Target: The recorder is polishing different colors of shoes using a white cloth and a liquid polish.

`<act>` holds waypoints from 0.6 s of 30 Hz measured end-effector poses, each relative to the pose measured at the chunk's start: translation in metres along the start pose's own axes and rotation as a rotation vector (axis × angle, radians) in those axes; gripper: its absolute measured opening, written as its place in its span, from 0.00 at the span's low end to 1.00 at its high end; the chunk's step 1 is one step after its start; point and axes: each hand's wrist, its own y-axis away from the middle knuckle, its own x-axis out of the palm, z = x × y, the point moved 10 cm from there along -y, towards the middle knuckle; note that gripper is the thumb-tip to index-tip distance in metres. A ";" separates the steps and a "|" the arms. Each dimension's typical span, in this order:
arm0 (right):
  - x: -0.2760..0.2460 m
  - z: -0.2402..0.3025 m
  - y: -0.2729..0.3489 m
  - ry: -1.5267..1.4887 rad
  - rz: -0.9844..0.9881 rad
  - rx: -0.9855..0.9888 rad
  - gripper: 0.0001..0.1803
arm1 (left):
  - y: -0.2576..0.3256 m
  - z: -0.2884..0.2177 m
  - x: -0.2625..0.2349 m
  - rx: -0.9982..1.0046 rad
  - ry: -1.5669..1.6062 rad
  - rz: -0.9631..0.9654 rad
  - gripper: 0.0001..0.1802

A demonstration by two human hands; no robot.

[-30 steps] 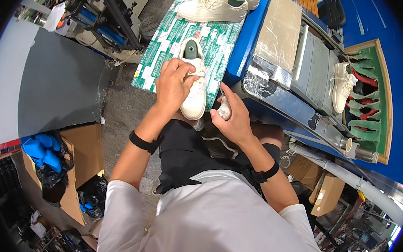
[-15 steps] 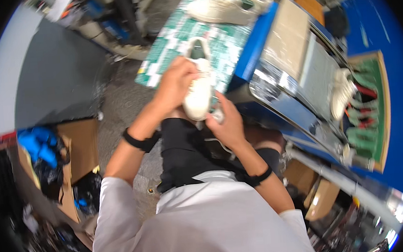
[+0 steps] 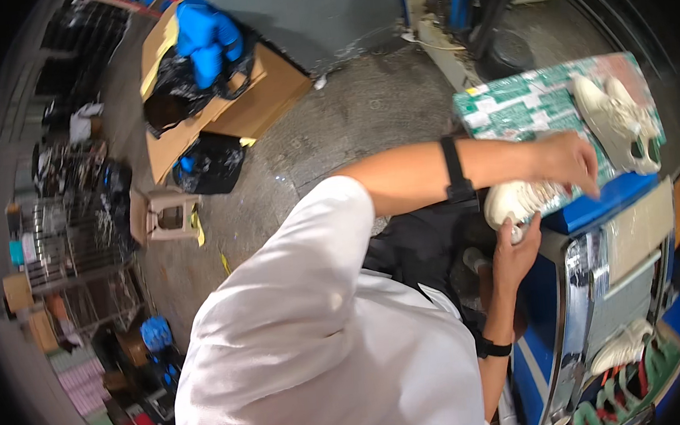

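My left hand (image 3: 568, 164) reaches across to the right and grips a white sneaker (image 3: 517, 197) from above, at the edge of a green patterned mat (image 3: 519, 102). A black band sits on that wrist. My right hand (image 3: 517, 256) comes up from below and pinches a small pale object (image 3: 515, 234) against the sneaker's heel end; what the object is cannot be made out. A pair of white sneakers (image 3: 614, 119) lies further along the mat, beyond my left hand.
A blue machine with a shiny metal front (image 3: 582, 297) stands at the right, with another white sneaker (image 3: 622, 346) on green pegs. On the concrete floor at the left are cardboard boxes (image 3: 212, 115) holding blue items, black bags, a small beige stool (image 3: 167, 218) and cluttered shelves (image 3: 70, 234).
The view has swung left and down, so floor and boxes now fill the picture. Both hands have stayed on the white sneaker at the mat's edge.
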 end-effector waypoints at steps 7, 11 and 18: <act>-0.020 0.041 0.001 -0.091 -0.078 -0.084 0.49 | 0.006 -0.057 -0.146 0.232 -0.055 -0.495 0.31; -0.035 0.071 -0.008 -0.054 -0.059 -0.261 0.53 | -0.018 -0.009 -0.144 0.244 -1.020 -0.411 0.44; -0.022 0.092 -0.045 0.264 -0.029 -0.484 0.53 | -0.033 0.013 -0.047 0.064 -0.906 0.302 0.33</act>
